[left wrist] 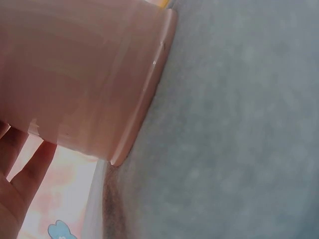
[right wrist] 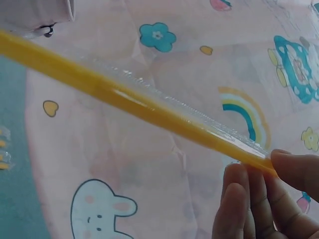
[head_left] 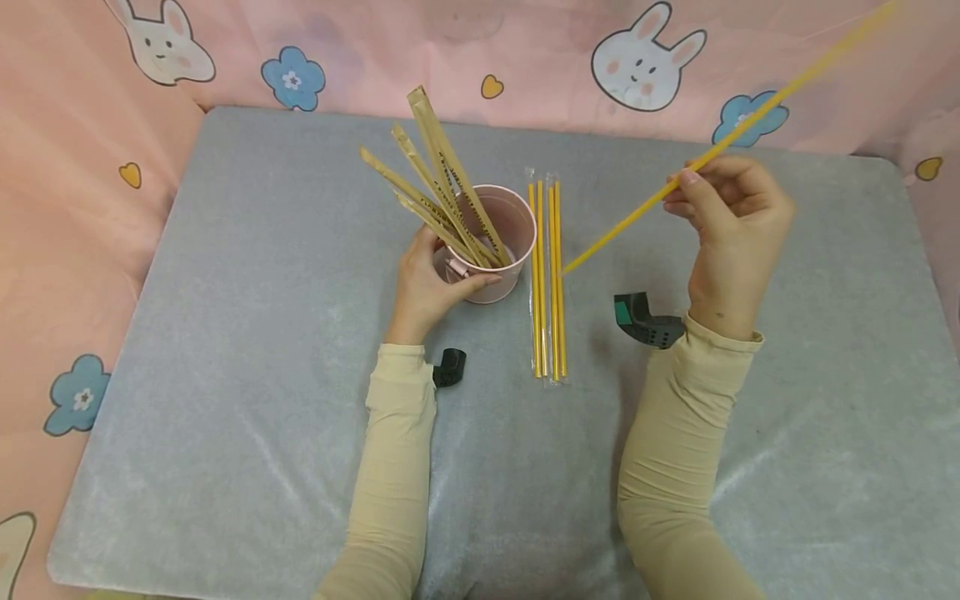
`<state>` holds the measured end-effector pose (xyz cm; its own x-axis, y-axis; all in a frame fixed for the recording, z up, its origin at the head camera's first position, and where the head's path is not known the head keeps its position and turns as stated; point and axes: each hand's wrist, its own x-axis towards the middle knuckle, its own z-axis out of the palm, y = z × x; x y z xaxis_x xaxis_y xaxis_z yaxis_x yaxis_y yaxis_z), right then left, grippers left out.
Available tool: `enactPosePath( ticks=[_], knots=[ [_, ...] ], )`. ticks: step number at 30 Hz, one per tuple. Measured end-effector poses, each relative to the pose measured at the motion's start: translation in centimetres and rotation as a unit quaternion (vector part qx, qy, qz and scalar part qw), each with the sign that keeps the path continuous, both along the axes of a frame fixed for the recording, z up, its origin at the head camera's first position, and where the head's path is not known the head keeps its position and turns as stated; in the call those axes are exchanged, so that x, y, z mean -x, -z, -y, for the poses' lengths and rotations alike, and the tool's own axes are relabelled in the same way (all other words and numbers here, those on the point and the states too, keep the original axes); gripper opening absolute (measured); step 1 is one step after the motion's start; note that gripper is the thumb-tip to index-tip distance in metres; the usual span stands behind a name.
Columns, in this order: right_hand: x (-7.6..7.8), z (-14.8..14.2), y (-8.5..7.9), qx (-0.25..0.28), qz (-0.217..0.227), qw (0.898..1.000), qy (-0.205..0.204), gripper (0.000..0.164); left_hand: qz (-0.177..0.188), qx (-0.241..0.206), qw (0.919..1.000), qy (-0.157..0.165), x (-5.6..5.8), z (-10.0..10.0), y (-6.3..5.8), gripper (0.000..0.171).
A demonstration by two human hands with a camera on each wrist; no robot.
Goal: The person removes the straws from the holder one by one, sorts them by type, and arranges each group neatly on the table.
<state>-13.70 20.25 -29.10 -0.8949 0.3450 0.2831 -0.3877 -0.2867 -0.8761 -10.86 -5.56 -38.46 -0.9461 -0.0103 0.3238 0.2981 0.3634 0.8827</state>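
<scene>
My left hand (head_left: 422,287) grips a small pink bucket (head_left: 487,292) from its left side, thumb along the near rim and fingers around the wall. Several slim kraft-paper packets (head_left: 442,187) with dark print lean leftward out of it; their contents are hidden. In the left wrist view, the bucket's wall (left wrist: 75,74) and its base rim show close up. Raised at the right, my right hand (head_left: 735,221) pinches a long yellow straw (head_left: 622,226) between thumb and fingertips. Clear film along that straw (right wrist: 149,114) shows in the right wrist view. The straw slants up to the right.
Several more yellow straws (head_left: 557,283) in clear film lie side by side on the grey table (head_left: 262,292), just right of the bucket. Black wrist cameras (head_left: 648,323) jut from both sleeves. A pink patterned cloth (head_left: 420,50) stands behind the table.
</scene>
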Motion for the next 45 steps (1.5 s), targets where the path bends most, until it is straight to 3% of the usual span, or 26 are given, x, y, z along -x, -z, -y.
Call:
enactPosePath(
  ticks=[6,12,21,26,35,45],
  knots=[
    [-0.2,-0.3,0.0,-0.070,0.067,0.994,-0.043,0.012,0.001,-0.002,1.0000,0.001,0.0,0.0,0.0,0.075],
    [-0.3,-0.4,0.3,-0.157,0.117,0.976,-0.093,0.010,0.001,-0.002,1.0000,0.001,0.0,0.0,0.1,0.075],
    [-0.2,-0.3,0.4,-0.321,0.180,0.923,-0.112,0.015,0.000,0.001,1.0000,0.000,0.0,0.0,0.1,0.075],
    [-0.1,-0.4,0.5,-0.355,0.203,0.903,-0.133,0.016,-0.004,0.000,1.0000,0.001,0.0,0.0,0.0,0.076],
    [0.1,-0.3,0.9,-0.396,0.225,0.877,-0.153,0.020,-0.004,-0.003,1.0000,0.002,0.0,0.0,0.1,0.075],
    [0.5,-0.2,1.5,-0.406,0.232,0.867,-0.171,0.021,0.007,0.001,1.0000,-0.001,0.0,0.0,0.0,0.075]
  ],
)
